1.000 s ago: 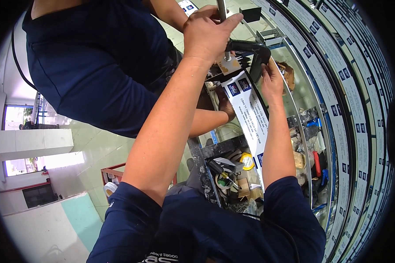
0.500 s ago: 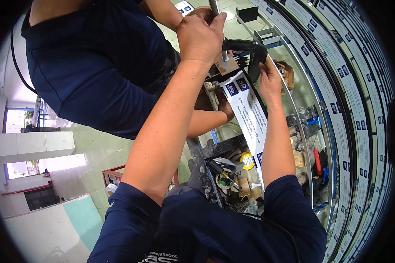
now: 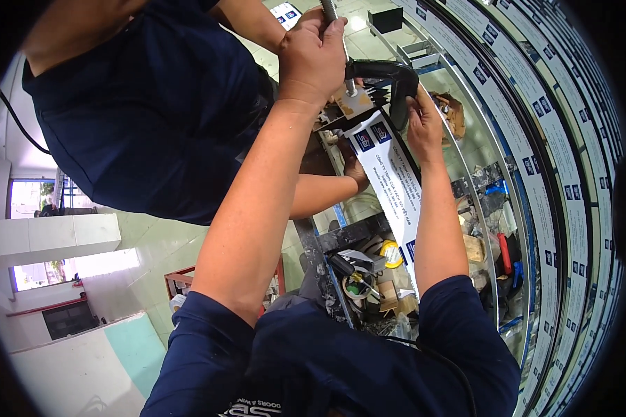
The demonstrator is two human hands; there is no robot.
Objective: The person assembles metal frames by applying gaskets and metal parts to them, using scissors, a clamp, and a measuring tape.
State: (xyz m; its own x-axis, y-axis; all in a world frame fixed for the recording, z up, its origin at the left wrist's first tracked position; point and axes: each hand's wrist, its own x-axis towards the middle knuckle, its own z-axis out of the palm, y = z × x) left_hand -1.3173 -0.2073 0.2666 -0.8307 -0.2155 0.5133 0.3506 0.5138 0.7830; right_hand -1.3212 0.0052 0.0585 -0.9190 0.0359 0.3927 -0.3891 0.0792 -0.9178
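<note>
My left hand (image 3: 311, 59) is closed around the upper part of the silver threaded screw of a G-clamp, near the top of the view. The clamp's black curved frame (image 3: 386, 70) reaches right and bends down to my right hand (image 3: 424, 125), whose fingers are wrapped round it. Beneath the screw's foot lies a small tan-stained block (image 3: 355, 104), at the far end of a dark frame profile. White printed protective film (image 3: 391, 182) covers the profile's upper face. A co-worker's hand (image 3: 355, 170) touches the profile's left side.
A co-worker in a dark shirt (image 3: 139, 118) leans in close on the left. Below the profile, a cluttered tray holds a yellow tape roll (image 3: 391, 254) and small tools. A red-handled tool (image 3: 504, 253) lies at right. Long film-covered profiles (image 3: 535, 174) stand along the right.
The view has shifted slightly, and the clamp and both my hands appear a little further left. My grip on the clamp is unchanged.
</note>
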